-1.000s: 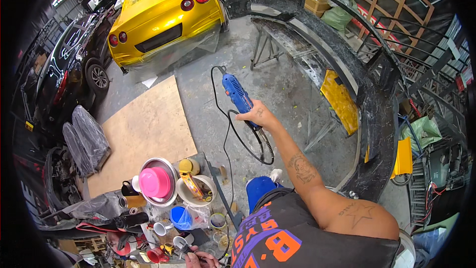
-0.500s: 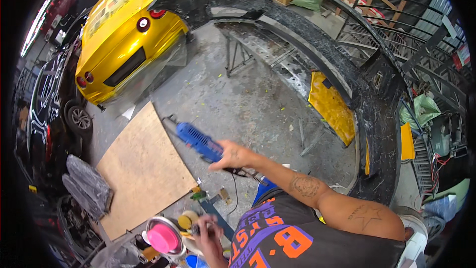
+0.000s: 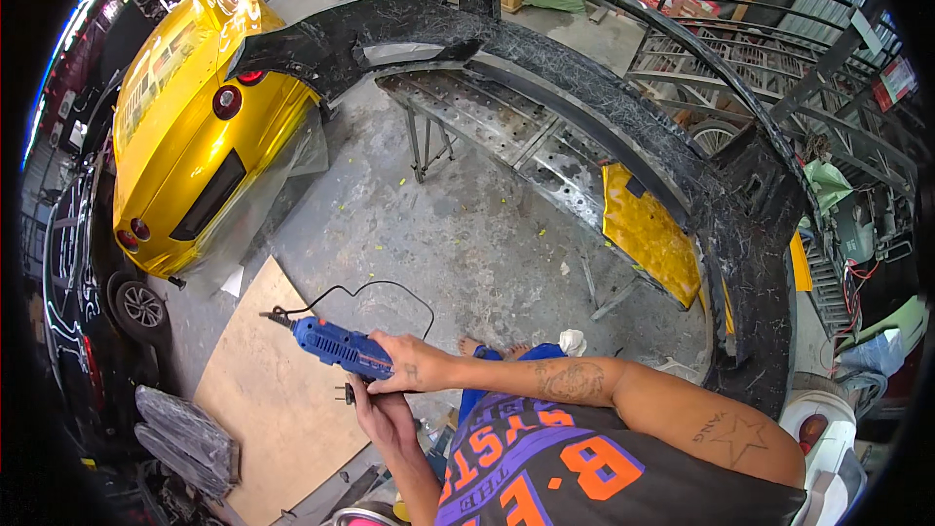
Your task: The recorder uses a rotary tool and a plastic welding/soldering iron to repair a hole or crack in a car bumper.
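Observation:
My right hand (image 3: pixel 406 368) is wrapped round a blue corded rotary tool (image 3: pixel 336 348), held sideways with its black nose toward the left. A thin black cable (image 3: pixel 429 317) loops in the air above it. Just under the tool, my left hand (image 3: pixel 380 414) has a black plug (image 3: pixel 347 393) in its grasp, its fingers close to my right hand and partly hidden by it. My bare feet show below, behind my arm.
A large black body panel (image 3: pixel 633 127) curves across a metal stand (image 3: pixel 516 127), beside a yellow piece (image 3: pixel 643 244). A yellow car (image 3: pixel 185 166) and a dark car (image 3: pixel 78 302) stand left. A plywood sheet (image 3: pixel 253 370) and wrapped grey pieces (image 3: pixel 185 429) lie lower left.
My right hand has swung left and down with the tool, turning it sideways. My left hand has risen from beside the cluttered containers to meet it. The view has shifted, bringing more panel in.

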{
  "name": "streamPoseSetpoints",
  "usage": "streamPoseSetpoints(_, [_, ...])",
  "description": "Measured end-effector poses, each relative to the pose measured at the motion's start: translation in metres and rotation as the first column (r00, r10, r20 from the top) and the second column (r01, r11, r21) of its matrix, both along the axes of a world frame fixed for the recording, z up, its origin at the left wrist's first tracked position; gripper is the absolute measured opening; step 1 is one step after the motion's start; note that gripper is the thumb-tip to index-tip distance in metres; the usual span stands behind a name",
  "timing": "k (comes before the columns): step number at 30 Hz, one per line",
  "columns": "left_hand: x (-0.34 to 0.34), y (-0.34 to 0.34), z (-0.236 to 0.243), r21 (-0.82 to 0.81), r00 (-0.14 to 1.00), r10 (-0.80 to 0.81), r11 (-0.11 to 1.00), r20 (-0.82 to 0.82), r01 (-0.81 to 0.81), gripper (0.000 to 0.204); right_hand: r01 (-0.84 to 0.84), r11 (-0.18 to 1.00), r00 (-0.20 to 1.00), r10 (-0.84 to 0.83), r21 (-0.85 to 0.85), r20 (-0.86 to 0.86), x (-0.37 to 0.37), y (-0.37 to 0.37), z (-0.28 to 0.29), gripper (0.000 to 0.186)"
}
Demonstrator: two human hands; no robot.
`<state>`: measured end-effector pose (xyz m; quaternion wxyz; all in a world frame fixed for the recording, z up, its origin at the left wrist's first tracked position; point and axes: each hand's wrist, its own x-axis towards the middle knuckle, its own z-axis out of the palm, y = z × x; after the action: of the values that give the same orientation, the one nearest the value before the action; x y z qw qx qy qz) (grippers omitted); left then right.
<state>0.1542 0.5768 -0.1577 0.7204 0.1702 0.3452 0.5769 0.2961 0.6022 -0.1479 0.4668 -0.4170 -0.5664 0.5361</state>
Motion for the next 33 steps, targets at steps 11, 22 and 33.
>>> streamPoseSetpoints(11, [-0.027,0.115,0.002,-0.109,0.994,0.018,0.994,-0.105,-0.029,0.017,0.311,0.926,0.95,-0.311,-0.214,0.034,0.077,0.085,-0.009,0.063])
streamPoseSetpoints(22, [0.024,0.151,-0.005,-0.065,0.924,0.137,0.983,-0.356,-0.171,0.029,-0.047,0.908,0.891,-0.151,-0.417,-0.429,0.101,0.171,-0.054,0.038])
streamPoseSetpoints(33, [0.024,0.016,-0.016,-0.001,0.597,0.424,0.815,-0.681,-0.579,0.039,-0.652,0.627,0.737,0.655,-0.425,-0.164,0.032,0.21,-0.059,0.056])
